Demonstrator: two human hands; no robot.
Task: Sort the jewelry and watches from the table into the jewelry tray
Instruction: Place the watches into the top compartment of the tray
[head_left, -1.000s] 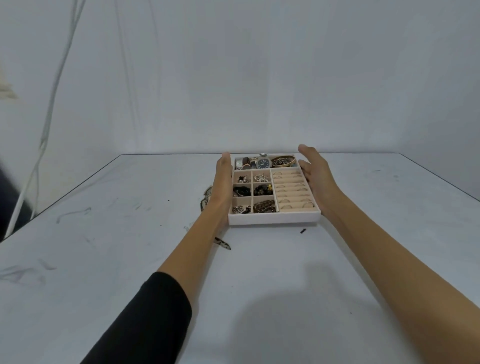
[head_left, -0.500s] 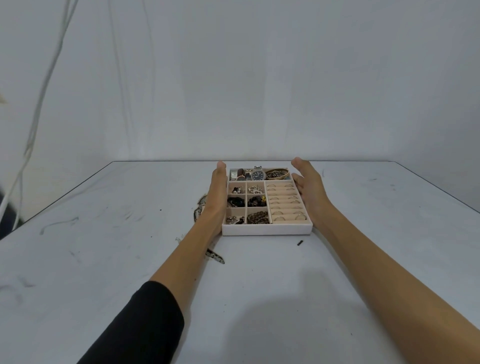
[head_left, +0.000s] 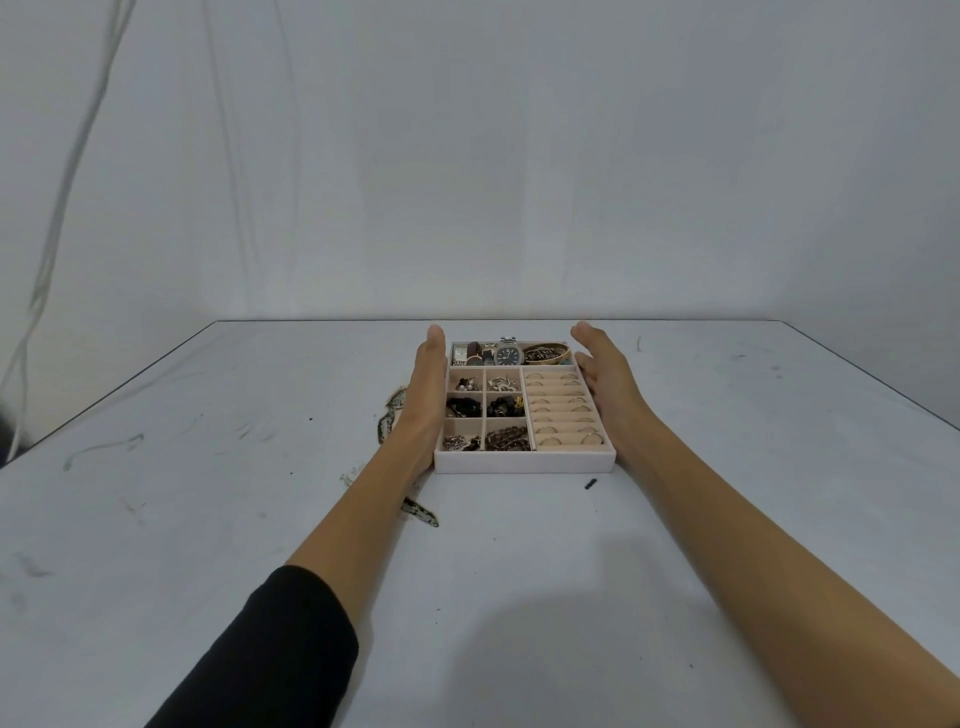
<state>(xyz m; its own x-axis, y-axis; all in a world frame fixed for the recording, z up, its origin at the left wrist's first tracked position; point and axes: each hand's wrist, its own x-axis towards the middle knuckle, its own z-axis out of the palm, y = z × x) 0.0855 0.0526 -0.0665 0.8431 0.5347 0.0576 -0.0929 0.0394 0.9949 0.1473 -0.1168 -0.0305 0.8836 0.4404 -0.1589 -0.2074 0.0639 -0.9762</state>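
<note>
Since almost all the pieces lie already in their compartments, the jewelry tray (head_left: 524, 462) looks nearly filled, and it rests on the tabletop (head_left: 727, 519) at the middle, toward the far edge. A watch (head_left: 508, 354) with a dark dial lies in the long far compartment together with other watches. The rings (head_left: 563, 410) sit in the rolled rows on the right part, and the six small compartments on the left part hold beads and small metal pieces.

The left hand (head_left: 428, 384) stands on its edge against the left wall of the tray, and the right hand (head_left: 605, 379) stands the same way just beside the right wall; whether it touches there cannot be told. The hands seem placed so to frame the tray from both sides, probably to steady it or to set it straight. The fingers (head_left: 434, 348) of both hands are straight and lie together, pointing away from the person, and they hold nothing. Both forearms are stretched far forward, the left one with a black sleeve (head_left: 270, 654) pushed up.

One patterned band (head_left: 388, 415) lies outside on the tabletop, partly hidden under the left forearm, so probably the sorting is not finished. A small dark piece (head_left: 588, 483) lies near the front right corner of the tray; what it is cannot be told
</note>
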